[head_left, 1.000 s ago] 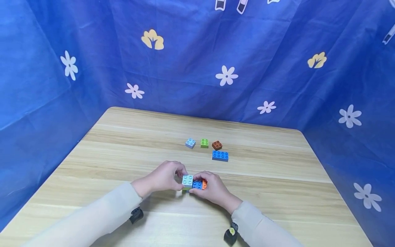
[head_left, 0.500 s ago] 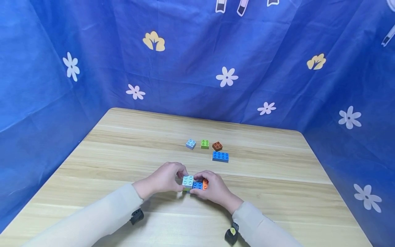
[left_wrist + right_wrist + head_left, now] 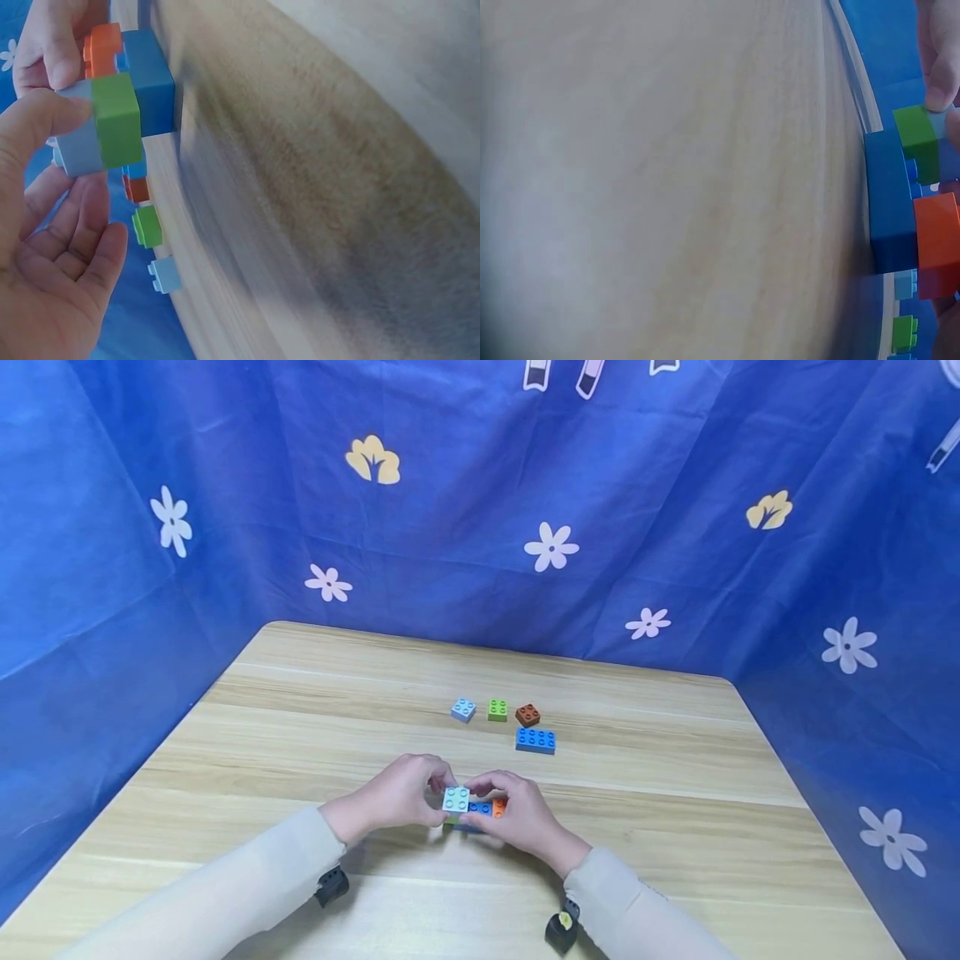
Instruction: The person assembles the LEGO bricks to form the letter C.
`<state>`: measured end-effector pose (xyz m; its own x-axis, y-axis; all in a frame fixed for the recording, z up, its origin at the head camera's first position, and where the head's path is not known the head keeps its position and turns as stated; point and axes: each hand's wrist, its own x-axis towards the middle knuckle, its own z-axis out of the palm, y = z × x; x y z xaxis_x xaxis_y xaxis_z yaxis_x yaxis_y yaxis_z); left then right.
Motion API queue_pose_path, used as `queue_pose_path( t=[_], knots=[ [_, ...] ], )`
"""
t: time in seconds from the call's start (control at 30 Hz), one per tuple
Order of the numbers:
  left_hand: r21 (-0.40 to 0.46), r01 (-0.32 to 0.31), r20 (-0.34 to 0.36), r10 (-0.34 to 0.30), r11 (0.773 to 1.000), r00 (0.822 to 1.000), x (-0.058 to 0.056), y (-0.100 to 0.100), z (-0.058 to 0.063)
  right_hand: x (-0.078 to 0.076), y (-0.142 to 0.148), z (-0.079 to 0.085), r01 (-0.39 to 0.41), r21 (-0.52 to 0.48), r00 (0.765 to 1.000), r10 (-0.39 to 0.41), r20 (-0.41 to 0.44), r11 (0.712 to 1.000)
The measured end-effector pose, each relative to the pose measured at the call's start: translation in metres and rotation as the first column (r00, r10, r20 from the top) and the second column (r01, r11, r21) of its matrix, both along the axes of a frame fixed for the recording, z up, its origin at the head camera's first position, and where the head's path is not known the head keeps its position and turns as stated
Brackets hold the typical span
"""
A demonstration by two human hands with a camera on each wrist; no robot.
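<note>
My left hand (image 3: 401, 792) pinches a light blue toy brick (image 3: 456, 801) between thumb and fingers. Under that brick is a green brick (image 3: 118, 124), at the left end of a long blue brick (image 3: 154, 86). Some of the blue brick's studs show beside the green one in the right wrist view. At its other end an orange brick (image 3: 937, 244) is attached, partly covered by my right hand (image 3: 525, 818). The right thumb and forefinger reach around to the light blue brick's sides and pinch it beside the left hand's fingers.
Farther back on the wooden table (image 3: 637, 760) lie a loose light blue brick (image 3: 463, 709), a green brick (image 3: 497, 710), a brown brick (image 3: 528, 715) and a long blue brick (image 3: 536, 741). A blue patterned cloth (image 3: 465, 585) hangs around the table.
My right thumb and forefinger have shifted left, from the long blue brick toward the light blue brick. The left hand and the loose bricks stay put.
</note>
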<state>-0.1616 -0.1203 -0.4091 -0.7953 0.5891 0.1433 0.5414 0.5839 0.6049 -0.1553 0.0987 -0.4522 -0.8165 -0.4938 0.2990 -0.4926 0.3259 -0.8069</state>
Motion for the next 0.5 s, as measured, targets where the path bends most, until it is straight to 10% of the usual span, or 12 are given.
queue_pose_path(
  t=[0.5],
  knots=[
    [0.143,0.141,0.152,-0.162,0.98,0.975,-0.017,-0.017,-0.018,0.0,-0.001,-0.003,0.018,-0.007,1.0,-0.018,-0.013,1.0]
  ],
)
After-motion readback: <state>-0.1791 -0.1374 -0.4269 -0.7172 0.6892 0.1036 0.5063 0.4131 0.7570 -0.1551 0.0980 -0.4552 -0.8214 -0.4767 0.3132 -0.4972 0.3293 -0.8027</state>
